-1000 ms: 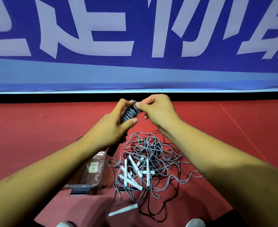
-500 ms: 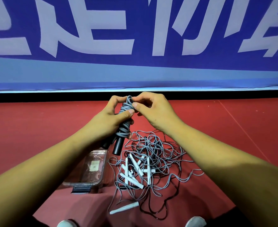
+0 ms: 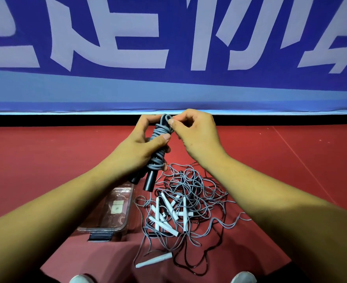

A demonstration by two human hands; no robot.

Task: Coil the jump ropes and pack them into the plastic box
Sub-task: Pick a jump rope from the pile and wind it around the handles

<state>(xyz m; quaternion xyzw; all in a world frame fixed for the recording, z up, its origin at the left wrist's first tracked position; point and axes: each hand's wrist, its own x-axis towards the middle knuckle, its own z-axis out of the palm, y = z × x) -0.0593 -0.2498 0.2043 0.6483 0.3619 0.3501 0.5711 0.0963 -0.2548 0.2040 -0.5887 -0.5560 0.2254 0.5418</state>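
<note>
My left hand (image 3: pixel 142 148) clasps the grey cord (image 3: pixel 158 158) coiled round black cylindrical handles (image 3: pixel 149 182), steadying it up near the clear plastic box (image 3: pixel 101 229) so my right hand (image 3: pixel 197 135) can pinch the top loop, probably to tuck it.

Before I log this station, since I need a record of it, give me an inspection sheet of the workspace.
Surface: red floor, everything lies on it.
Job's things: coiled grey rope with black handles, held up; plastic box on the floor at the left, no rope seen inside; tangled ropes with white handles beside the box.
Clutter: one stray white handle at the tangle's near edge.
Grips: left hand grips the coil; right hand pinches rope at the coil's top.
Cables: nothing seen apart from the ropes.
Surroundings: blue banner with white characters; shoe tips at the bottom edge.
</note>
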